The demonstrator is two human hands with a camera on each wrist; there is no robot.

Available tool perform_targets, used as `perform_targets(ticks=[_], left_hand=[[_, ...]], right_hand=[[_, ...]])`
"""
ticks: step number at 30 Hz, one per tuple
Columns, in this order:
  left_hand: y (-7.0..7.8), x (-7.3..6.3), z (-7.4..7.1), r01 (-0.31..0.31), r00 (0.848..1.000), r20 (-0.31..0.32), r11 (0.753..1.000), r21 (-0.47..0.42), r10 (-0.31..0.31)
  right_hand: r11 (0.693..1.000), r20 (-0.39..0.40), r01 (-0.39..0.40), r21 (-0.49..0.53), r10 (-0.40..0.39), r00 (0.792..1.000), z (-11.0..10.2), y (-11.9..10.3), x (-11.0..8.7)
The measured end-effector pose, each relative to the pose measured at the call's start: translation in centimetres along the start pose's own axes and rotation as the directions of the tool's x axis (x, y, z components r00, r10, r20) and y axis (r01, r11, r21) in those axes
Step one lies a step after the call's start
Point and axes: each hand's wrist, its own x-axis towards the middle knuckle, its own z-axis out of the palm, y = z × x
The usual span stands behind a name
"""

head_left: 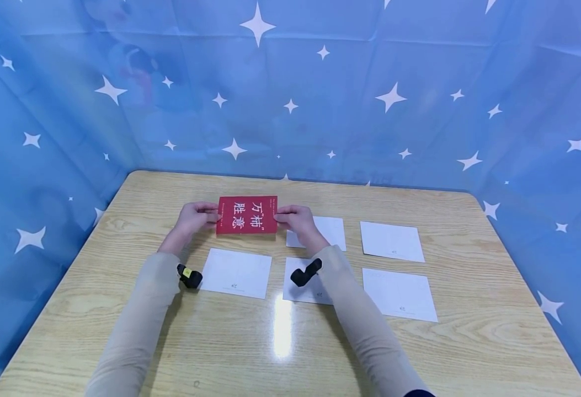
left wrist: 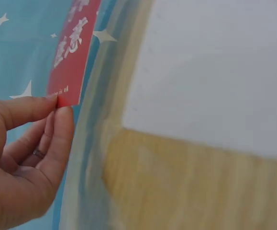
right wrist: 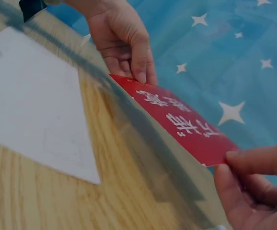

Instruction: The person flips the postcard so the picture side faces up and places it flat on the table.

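Note:
A red card (head_left: 247,215) with white Chinese characters is held up between both hands over the far left part of the table. My left hand (head_left: 194,218) pinches its left end between thumb and fingers, as the left wrist view also shows at the card's corner (left wrist: 76,72). At the opposite end, my right hand (head_left: 296,220) pinches the card's edge with thumb and fingertips. In the right wrist view the red card (right wrist: 176,122) spans from one hand to the other, and its characters lie sideways in the head view.
Several white cards lie on the wooden table (head_left: 240,342): one at the front left (head_left: 236,273), one partly under the right arm (head_left: 295,284), one behind it (head_left: 332,231), and two on the right, far (head_left: 392,241) and near (head_left: 398,293). A blue star-patterned curtain (head_left: 320,127) stands behind.

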Motion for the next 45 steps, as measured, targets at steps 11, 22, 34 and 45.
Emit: perform_targets(ticks=[11,22,34,45], left_hand=[[1.2,1.0,-0.5,0.179,0.983,0.044,0.983,-0.036,-0.178],[1.3,1.5,0.1,0.229,0.973,-0.002,0.973,0.04,-0.229],[2.2,1.0,0.9,0.209,0.978,-0.05,0.955,0.21,-0.203],[2.5,1.3,1.5,0.201,0.979,-0.093,0.915,0.35,-0.18]], right_hand=[[0.993,-0.002,-0.111,0.043,0.111,0.994,0.0,-0.7,0.4],[0.987,-0.009,-0.106,-0.117,0.106,0.994,0.3,-0.6,0.4],[0.948,0.004,-0.078,-0.31,0.083,0.997,0.6,-0.6,0.3],[0.905,-0.009,-0.097,-0.414,0.102,0.995,1.0,-0.7,1.0]])
